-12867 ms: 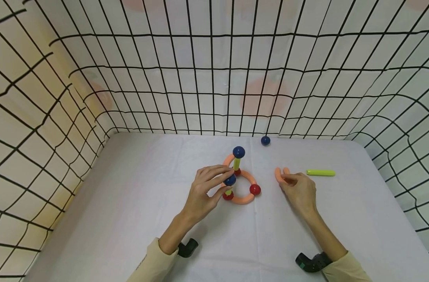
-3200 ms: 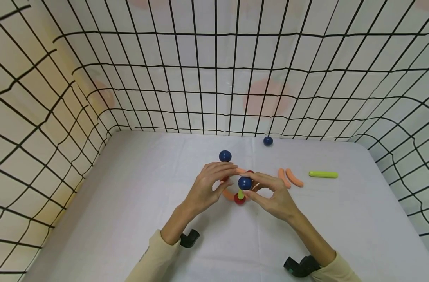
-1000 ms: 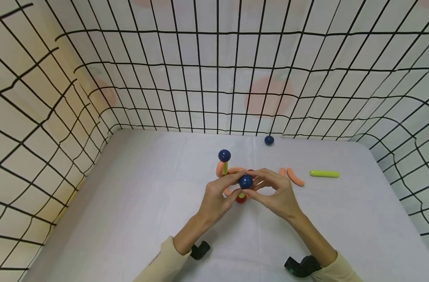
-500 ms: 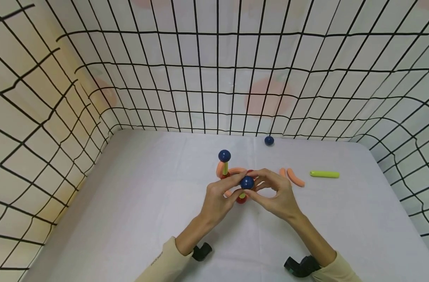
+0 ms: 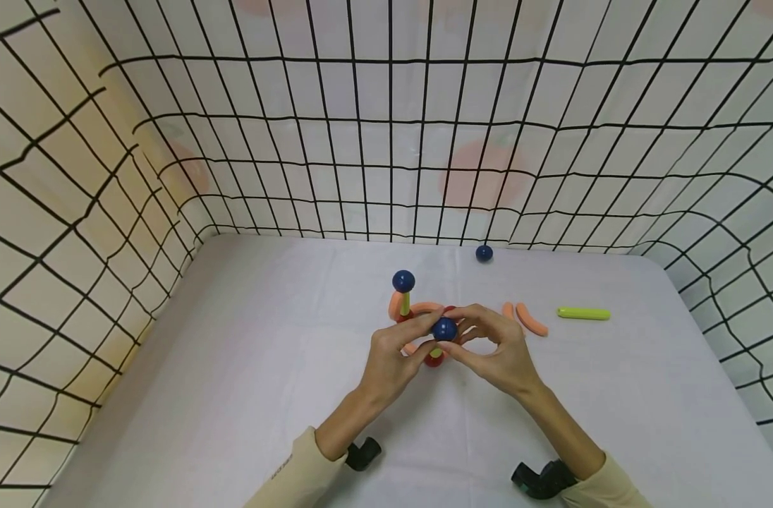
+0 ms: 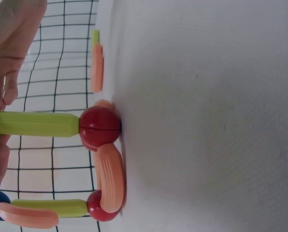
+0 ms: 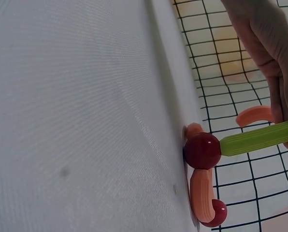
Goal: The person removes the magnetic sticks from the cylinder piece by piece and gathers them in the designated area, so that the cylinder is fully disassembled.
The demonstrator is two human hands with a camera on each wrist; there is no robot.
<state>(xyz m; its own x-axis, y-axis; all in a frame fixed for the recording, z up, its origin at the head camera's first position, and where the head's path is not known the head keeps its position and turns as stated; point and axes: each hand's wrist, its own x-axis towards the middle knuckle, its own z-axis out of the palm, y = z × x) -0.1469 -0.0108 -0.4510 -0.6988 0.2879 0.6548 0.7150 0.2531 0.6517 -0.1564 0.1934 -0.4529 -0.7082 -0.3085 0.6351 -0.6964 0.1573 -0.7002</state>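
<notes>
Both hands are at a blue ball (image 5: pixel 444 329) on top of an upright green rod (image 6: pixel 37 124). My left hand (image 5: pixel 389 360) pinches it from the left, my right hand (image 5: pixel 497 349) from the right, fingertips nearly meeting. Below, the rod stands on a red ball (image 7: pixel 202 151), part of a ring of curved orange sticks (image 6: pixel 110 176) and red balls lying on the table. Farther back, a second green rod (image 5: pixel 405 303) carries another blue ball (image 5: pixel 403 281), with a curved orange stick (image 6: pixel 30 215) attached. Fingers hide part of the ring in the head view.
To the right lie two loose curved orange sticks (image 5: pixel 531 319) and a loose green rod (image 5: pixel 583 313). A loose blue ball (image 5: pixel 484 253) sits by the back edge. Black wire mesh (image 5: pixel 386 141) rises behind and at both sides of the white table (image 5: pixel 247 331).
Since the oldest frame, my right hand has let go of the curved orange sticks and moved to the blue ball; the ring has turned. My left hand joined it there; over the last second, almost nothing moved.
</notes>
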